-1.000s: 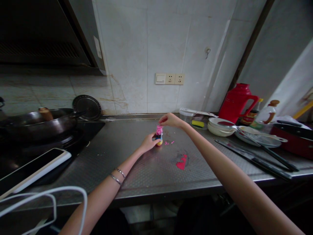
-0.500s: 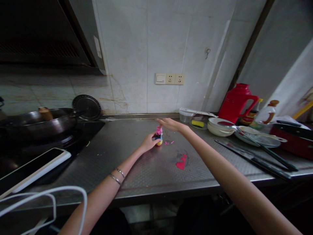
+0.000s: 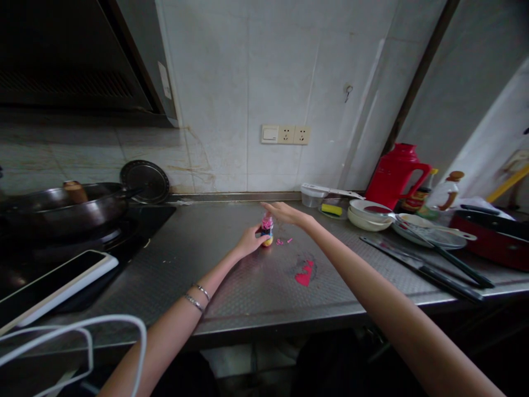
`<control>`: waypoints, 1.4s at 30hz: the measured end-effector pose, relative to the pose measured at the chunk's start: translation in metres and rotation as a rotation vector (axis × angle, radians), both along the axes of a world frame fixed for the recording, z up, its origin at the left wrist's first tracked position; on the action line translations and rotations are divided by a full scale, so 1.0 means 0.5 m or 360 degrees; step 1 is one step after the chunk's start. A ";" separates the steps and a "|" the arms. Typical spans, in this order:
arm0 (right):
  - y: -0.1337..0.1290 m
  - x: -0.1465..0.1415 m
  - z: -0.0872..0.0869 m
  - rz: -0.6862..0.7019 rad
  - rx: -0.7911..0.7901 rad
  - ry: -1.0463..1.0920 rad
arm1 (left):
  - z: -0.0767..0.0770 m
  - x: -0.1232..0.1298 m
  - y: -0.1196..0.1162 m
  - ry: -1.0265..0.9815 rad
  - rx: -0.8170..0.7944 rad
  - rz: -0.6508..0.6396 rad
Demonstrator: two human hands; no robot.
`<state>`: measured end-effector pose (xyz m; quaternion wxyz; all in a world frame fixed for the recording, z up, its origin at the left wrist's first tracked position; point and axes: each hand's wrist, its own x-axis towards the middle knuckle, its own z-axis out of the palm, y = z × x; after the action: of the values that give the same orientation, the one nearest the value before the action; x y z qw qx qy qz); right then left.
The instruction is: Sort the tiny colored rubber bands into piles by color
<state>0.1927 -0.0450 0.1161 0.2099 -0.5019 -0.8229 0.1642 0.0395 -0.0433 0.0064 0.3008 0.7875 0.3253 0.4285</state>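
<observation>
A small clear bottle (image 3: 267,225) with pink, dark and yellow contents stands upright on the metal counter (image 3: 223,292). Around its lower left side, the fingers of my left hand (image 3: 250,241) are wrapped. My right hand (image 3: 283,212) lies flat over the bottle's top, fingers stretched out and pointing left; whether it touches the top is hard to tell. Small pink pieces (image 3: 280,242) lie just right of the bottle. Nearer the front edge is a red jagged paper-like piece (image 3: 305,274).
At left are a pan (image 3: 95,208) on the stove, a phone (image 3: 61,284) and a white cable (image 3: 142,342). On the right stand bowls (image 3: 369,221), a yellow sponge (image 3: 331,210), a red thermos (image 3: 392,175), a knife (image 3: 446,281) and a red pot (image 3: 491,237).
The view has shifted slightly. My left hand still grips the bottle, and my right hand remains over its top with little visible movement.
</observation>
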 end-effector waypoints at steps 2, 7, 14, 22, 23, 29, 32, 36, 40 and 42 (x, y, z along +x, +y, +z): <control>-0.005 0.006 0.004 0.0063 0.0081 0.0080 | -0.001 0.000 0.001 0.0006 0.0009 -0.0004; -0.007 0.035 0.005 0.0050 0.0252 0.0287 | 0.001 0.001 0.000 -0.0005 -0.0032 0.0008; -0.017 0.128 -0.121 -0.0229 0.0246 0.0037 | -0.004 0.002 0.004 -0.0037 -0.0031 -0.0004; -0.019 0.142 -0.201 -0.0115 0.0187 -0.0284 | -0.007 -0.002 0.012 0.0005 0.0018 -0.0040; -0.015 0.138 -0.201 -0.0096 0.0179 -0.0330 | -0.006 -0.003 0.012 0.0011 0.0018 -0.0044; 0.000 0.125 -0.201 -0.0077 0.0142 -0.0499 | -0.002 -0.005 0.017 0.0023 -0.0016 -0.0112; 0.002 0.126 -0.200 -0.0096 0.0128 -0.0503 | 0.001 -0.007 0.018 -0.0003 -0.0060 -0.0177; 0.002 0.127 -0.199 -0.0154 0.0064 -0.0373 | 0.003 -0.010 0.020 -0.0002 -0.0130 -0.0245; -0.003 0.118 -0.202 -0.0124 0.0054 -0.0067 | 0.006 -0.009 0.018 0.0017 -0.0222 -0.0264; -0.005 0.109 -0.203 -0.0122 0.0060 0.0040 | 0.008 -0.007 0.015 0.0015 -0.0277 -0.0270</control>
<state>0.2473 -0.0474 0.0145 0.2357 -0.5270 -0.8033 0.1466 0.0358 -0.0358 0.0101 0.4017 0.7850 0.2949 0.3680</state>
